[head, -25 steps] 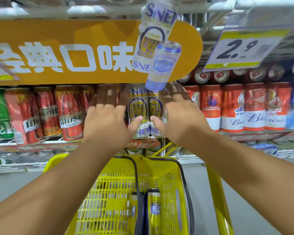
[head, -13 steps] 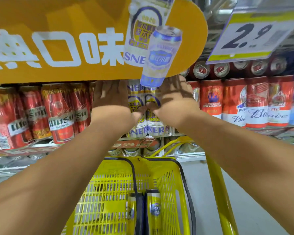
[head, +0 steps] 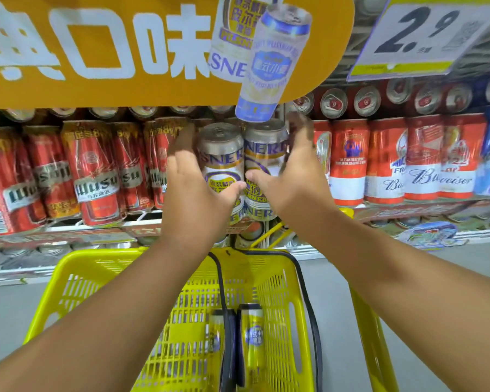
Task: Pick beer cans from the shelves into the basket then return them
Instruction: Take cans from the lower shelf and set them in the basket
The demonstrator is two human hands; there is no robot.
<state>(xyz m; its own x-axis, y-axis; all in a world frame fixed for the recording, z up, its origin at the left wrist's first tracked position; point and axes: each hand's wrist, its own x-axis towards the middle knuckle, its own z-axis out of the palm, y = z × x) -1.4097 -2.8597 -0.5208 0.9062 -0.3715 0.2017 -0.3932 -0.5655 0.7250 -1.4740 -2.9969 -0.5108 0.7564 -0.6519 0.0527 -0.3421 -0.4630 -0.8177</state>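
Vs 1 s ago: both hands were flat over the 2 pilsner cans, backs to cam, covering them. Now they've split to the sides and the can tops show.

L hand: curled round the L side of L can, thumb across its front label, fingers behind and mostly hidden. Looks like a grasp on that can, not clenched hard.

R hand: same on R can, thumb on the front, fingers up its R side. Grasping or about to; can't tell how firm.

The 2 cans stand upright, touching each other, at the front edge of the shelf, between the red Wusu cans on the L and the red/white cans on the R. Bases are hidden by the hands, so can't tell if they're lifted off yet.

Basket is right below the shelf edge. 2 yellow cans stand in it near the middle, beside the black handle.

Read: grip change = one can per hand, either a fresh pick or a just-finished put-back. With cans in the basket already I'd guess pick, low confidence.

Risk: the hanging can cutout on the orange sign sits just over R can, so a straight-up lift would clip it. Pull fwd first.
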